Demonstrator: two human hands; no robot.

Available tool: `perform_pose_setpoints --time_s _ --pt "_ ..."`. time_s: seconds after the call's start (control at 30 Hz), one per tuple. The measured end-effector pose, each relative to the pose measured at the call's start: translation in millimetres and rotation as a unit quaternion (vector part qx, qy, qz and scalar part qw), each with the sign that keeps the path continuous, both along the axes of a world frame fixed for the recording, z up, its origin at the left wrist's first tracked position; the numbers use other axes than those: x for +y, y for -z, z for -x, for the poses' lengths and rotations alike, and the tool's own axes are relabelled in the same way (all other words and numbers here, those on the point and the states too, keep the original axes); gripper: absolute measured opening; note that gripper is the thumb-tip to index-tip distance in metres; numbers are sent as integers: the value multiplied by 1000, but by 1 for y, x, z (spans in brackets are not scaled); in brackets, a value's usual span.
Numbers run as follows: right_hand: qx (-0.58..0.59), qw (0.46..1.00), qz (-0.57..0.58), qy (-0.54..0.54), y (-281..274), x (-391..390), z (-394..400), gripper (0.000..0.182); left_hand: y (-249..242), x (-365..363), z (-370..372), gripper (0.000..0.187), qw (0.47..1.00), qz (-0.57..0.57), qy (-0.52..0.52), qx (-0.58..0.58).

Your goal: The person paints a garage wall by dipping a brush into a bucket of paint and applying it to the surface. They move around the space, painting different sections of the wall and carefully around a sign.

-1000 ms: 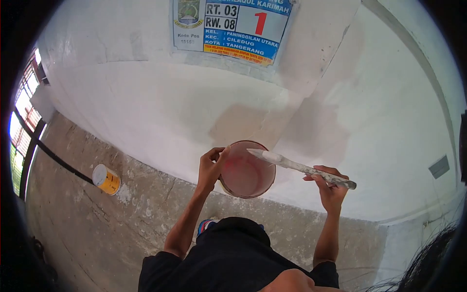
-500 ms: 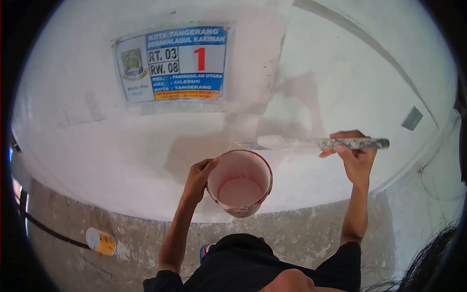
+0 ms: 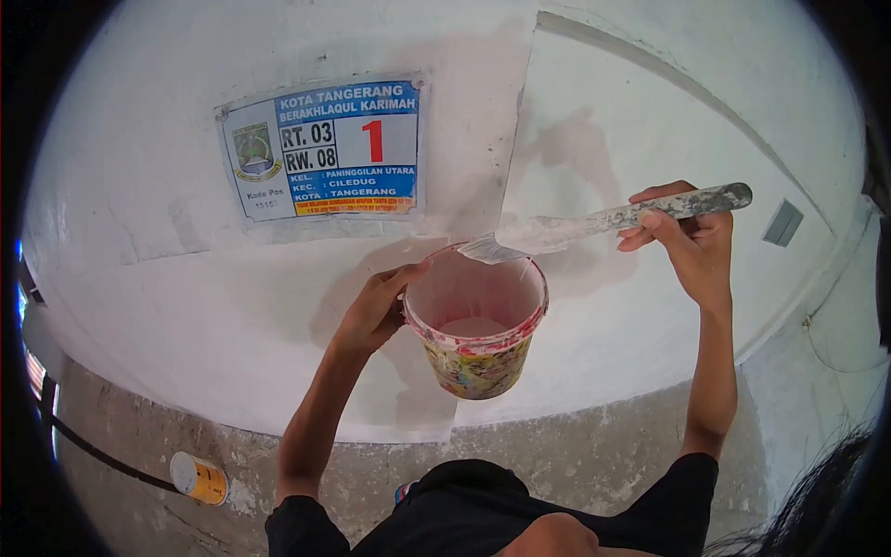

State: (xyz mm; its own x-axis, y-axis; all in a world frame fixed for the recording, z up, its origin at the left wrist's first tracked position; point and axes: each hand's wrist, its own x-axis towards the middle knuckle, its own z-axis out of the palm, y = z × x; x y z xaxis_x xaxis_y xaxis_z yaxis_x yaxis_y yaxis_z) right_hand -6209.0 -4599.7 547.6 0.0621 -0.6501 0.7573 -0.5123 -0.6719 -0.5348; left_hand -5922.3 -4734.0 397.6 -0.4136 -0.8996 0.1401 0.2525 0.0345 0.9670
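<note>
My left hand (image 3: 376,311) grips the left rim of a paint bucket (image 3: 478,367), thumb over the edge. Red and white smears coat the rim, and pale paint (image 3: 471,327) lies at the bottom. A paintbrush (image 3: 594,223) is held by its spattered handle in my right hand (image 3: 691,243), fingers wrapped round it. Its white-coated bristles point left and slightly down, over the far rim of the bucket. Behind both is a white wall (image 3: 278,334), with shadows of my hands and the bucket on it.
A blue and white address sign (image 3: 325,148) is fixed to the wall at upper left. Further right sits a small grey plate (image 3: 782,224). On the rough concrete floor (image 3: 594,418) a white and yellow can (image 3: 199,478) lies at lower left, near a dark hose (image 3: 111,459).
The brush has tilted, its handle end rising and its bristles dropping to the bucket's rim. The bucket has shifted right and tipped more upright, showing its patterned side.
</note>
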Motion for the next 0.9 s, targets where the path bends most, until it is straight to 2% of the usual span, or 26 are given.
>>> perform_pose_setpoints --time_s 0.1,0.17,0.27,0.37,0.63,0.9 --pt "7 1000 -5 -3 -8 -10 3 16 -8 -6 0 42 1000 -15 3 11" --pt "5 1000 -7 6 -14 -17 1 17 -2 -23 0 42 993 -59 65 73" --pt "17 1000 -12 9 -24 -27 2 19 -15 -13 -3 44 993 -25 78 80" --pt "27 999 -23 16 -29 -33 -1 20 -10 -25 -2 45 995 -60 64 56" --pt "47 999 -19 20 -44 -40 2 19 -19 -20 -1 47 996 -49 63 48" --pt "81 995 38 33 -76 -50 12 29 -15 -28 -1 43 994 -63 65 55"
